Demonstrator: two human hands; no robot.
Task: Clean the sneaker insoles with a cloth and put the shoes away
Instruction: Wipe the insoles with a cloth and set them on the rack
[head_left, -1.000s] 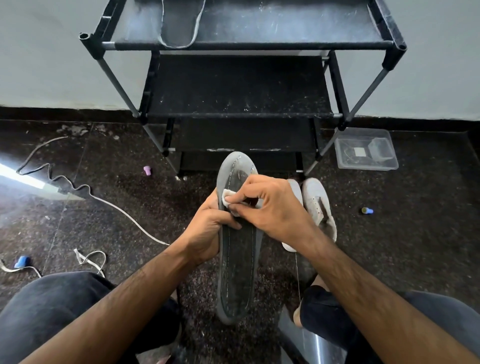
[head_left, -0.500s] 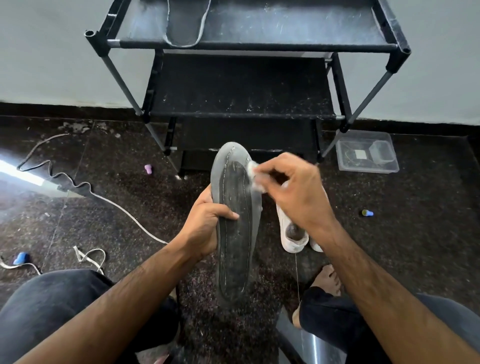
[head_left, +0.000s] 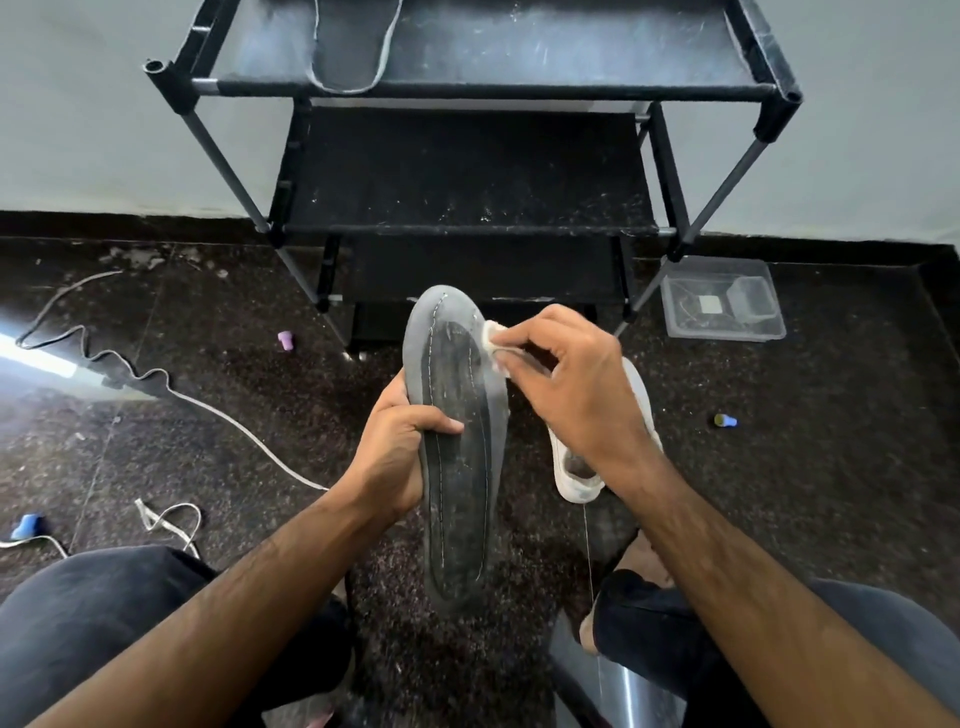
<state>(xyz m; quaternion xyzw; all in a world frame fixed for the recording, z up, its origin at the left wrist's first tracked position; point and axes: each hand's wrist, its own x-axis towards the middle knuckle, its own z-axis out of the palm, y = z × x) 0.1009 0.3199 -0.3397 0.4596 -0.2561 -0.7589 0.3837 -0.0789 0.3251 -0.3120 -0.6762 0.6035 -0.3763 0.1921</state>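
Observation:
My left hand (head_left: 397, 447) grips a long grey insole (head_left: 457, 483) at its middle, holding it upright in front of me with the toe end up. Pinched in my right hand (head_left: 574, 387) is a small white cloth (head_left: 493, 343), pressed against the insole's upper right edge. A white sneaker (head_left: 576, 467) lies on the floor behind my right wrist, mostly hidden. A second grey insole (head_left: 353, 47) rests on the top shelf of the black shoe rack (head_left: 467, 171).
A clear plastic box (head_left: 722, 301) sits on the dark floor right of the rack. A white cable (head_left: 156, 379) snakes across the floor at left. Small caps (head_left: 284, 340) (head_left: 724, 420) lie scattered. My knees frame the bottom of the view.
My right hand has carried the cloth from the insole's middle up to its upper right edge. The left hand has lifted the insole slightly. The sneaker has come into view behind my wrist.

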